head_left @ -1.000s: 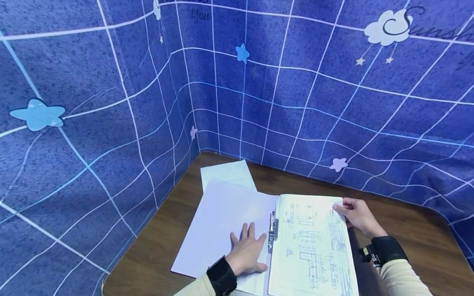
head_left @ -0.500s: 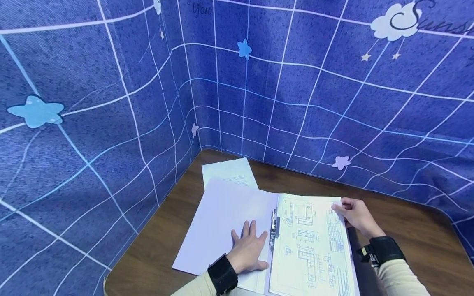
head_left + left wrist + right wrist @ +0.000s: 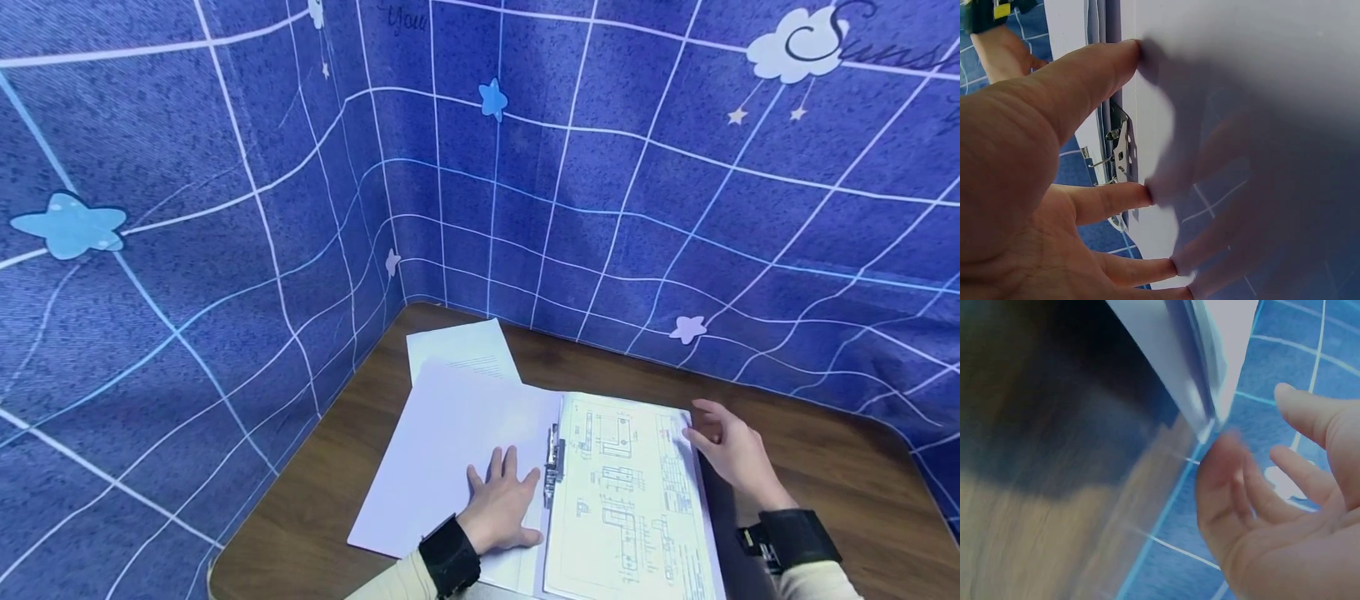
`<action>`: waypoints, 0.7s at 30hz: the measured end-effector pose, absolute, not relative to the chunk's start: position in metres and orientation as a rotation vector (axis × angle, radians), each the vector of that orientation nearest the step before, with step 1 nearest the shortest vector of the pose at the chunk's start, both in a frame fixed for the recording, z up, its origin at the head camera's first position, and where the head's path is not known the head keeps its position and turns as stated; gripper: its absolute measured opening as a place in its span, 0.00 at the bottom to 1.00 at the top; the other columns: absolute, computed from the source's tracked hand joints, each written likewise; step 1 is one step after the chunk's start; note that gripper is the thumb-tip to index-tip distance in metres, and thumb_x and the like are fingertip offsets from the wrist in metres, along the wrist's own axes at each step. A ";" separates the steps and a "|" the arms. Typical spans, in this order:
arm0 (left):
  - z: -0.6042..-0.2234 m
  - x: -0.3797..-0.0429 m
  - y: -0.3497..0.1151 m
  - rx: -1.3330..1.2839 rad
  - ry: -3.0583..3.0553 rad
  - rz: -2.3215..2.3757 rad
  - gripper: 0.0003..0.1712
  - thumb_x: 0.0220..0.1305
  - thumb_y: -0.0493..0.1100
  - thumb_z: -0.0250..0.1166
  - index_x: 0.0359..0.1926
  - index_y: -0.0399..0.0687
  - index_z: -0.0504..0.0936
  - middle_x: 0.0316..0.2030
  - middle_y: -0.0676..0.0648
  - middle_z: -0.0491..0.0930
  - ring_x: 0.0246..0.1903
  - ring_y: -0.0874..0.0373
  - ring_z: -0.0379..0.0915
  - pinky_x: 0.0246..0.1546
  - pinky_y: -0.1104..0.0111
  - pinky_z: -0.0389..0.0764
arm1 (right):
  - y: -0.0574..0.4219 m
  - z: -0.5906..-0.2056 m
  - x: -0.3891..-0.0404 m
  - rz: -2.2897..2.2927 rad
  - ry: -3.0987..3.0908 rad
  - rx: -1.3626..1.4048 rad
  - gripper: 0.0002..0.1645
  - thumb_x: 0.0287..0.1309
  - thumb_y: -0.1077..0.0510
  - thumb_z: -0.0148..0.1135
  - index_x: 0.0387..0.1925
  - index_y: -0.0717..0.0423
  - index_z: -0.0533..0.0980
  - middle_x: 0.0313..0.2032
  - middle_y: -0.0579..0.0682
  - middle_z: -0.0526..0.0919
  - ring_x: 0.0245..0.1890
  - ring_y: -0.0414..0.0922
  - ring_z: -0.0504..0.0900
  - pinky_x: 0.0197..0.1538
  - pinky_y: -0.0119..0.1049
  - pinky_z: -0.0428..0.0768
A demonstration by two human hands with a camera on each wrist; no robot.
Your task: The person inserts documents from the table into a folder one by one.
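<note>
An open file folder (image 3: 442,450) lies on the table with its pale lilac cover spread to the left. A metal lever clip (image 3: 553,463) runs along the fold, and to its right is a stack of printed technical drawings (image 3: 645,467). My left hand (image 3: 501,512) rests on the inside of the cover with fingers spread; in the left wrist view its fingertips touch the glossy surface beside the clip. At the upper right corner of the drawings is my right hand (image 3: 738,457), fingers loosely bent and thumb apart. The right wrist view shows a gap between thumb and paper edges (image 3: 1210,381).
A loose printed sheet (image 3: 450,346) lies partly under the folder's upper left corner. The brown wooden table (image 3: 840,475) reaches to a blue patterned curtain (image 3: 585,192) behind and on the left. Black straps with cameras sit on both wrists.
My right hand has let go of the drawings' upper right corner and moved slightly right, and the top sheet lies flatter. The left hand stays on the cover.
</note>
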State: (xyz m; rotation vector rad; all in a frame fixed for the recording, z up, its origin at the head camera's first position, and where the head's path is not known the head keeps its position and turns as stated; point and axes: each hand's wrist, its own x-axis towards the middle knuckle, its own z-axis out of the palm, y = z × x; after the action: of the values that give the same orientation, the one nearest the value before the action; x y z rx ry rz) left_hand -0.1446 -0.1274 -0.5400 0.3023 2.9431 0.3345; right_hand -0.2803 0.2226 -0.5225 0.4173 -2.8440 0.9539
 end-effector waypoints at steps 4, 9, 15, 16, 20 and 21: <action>-0.541 -0.145 -0.127 0.307 2.944 0.348 0.53 0.46 0.62 0.81 0.71 0.50 0.75 0.74 0.28 0.58 0.73 0.27 0.52 0.57 0.22 0.60 | 0.217 -0.521 -0.253 0.811 -2.775 0.533 0.32 0.58 0.60 0.75 0.62 0.63 0.76 0.50 0.68 0.81 0.38 0.55 0.82 0.38 0.50 0.80; -0.542 -0.146 -0.127 0.312 2.931 0.385 0.52 0.46 0.62 0.81 0.71 0.49 0.74 0.74 0.27 0.58 0.73 0.26 0.51 0.57 0.21 0.58 | 0.199 -0.524 -0.211 0.760 -2.731 0.683 0.35 0.51 0.55 0.80 0.60 0.61 0.78 0.56 0.70 0.79 0.50 0.67 0.78 0.48 0.68 0.76; -0.542 -0.148 -0.127 0.307 2.915 0.403 0.52 0.48 0.62 0.81 0.72 0.49 0.74 0.74 0.26 0.56 0.74 0.26 0.49 0.57 0.21 0.57 | 0.176 -0.535 -0.169 0.610 -2.704 0.732 0.38 0.46 0.48 0.83 0.60 0.54 0.80 0.59 0.67 0.77 0.51 0.68 0.76 0.46 0.66 0.76; -0.541 -0.148 -0.126 0.306 2.912 0.404 0.52 0.48 0.62 0.81 0.72 0.49 0.74 0.74 0.27 0.56 0.74 0.26 0.49 0.57 0.21 0.57 | 0.172 -0.536 -0.164 0.591 -2.713 0.721 0.38 0.46 0.46 0.82 0.60 0.52 0.80 0.59 0.67 0.77 0.52 0.69 0.75 0.46 0.66 0.75; -0.541 -0.148 -0.126 0.303 2.907 0.400 0.52 0.48 0.62 0.81 0.72 0.49 0.74 0.74 0.27 0.56 0.74 0.26 0.49 0.57 0.21 0.57 | 0.160 -0.540 -0.144 0.582 -2.815 0.596 0.39 0.49 0.39 0.80 0.61 0.48 0.80 0.64 0.65 0.74 0.57 0.70 0.71 0.52 0.70 0.70; -0.541 -0.147 -0.126 0.303 2.907 0.399 0.52 0.48 0.62 0.81 0.72 0.49 0.74 0.74 0.27 0.56 0.74 0.26 0.49 0.57 0.21 0.57 | 0.157 -0.541 -0.140 0.583 -2.847 0.556 0.39 0.50 0.37 0.79 0.62 0.47 0.80 0.65 0.64 0.73 0.59 0.70 0.70 0.53 0.71 0.70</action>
State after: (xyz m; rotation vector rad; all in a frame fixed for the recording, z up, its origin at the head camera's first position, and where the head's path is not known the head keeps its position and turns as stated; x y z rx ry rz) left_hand -0.1474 -0.1256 -0.5409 0.3032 2.9070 0.3988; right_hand -0.1400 0.1567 -0.5415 0.5558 -2.8467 0.5827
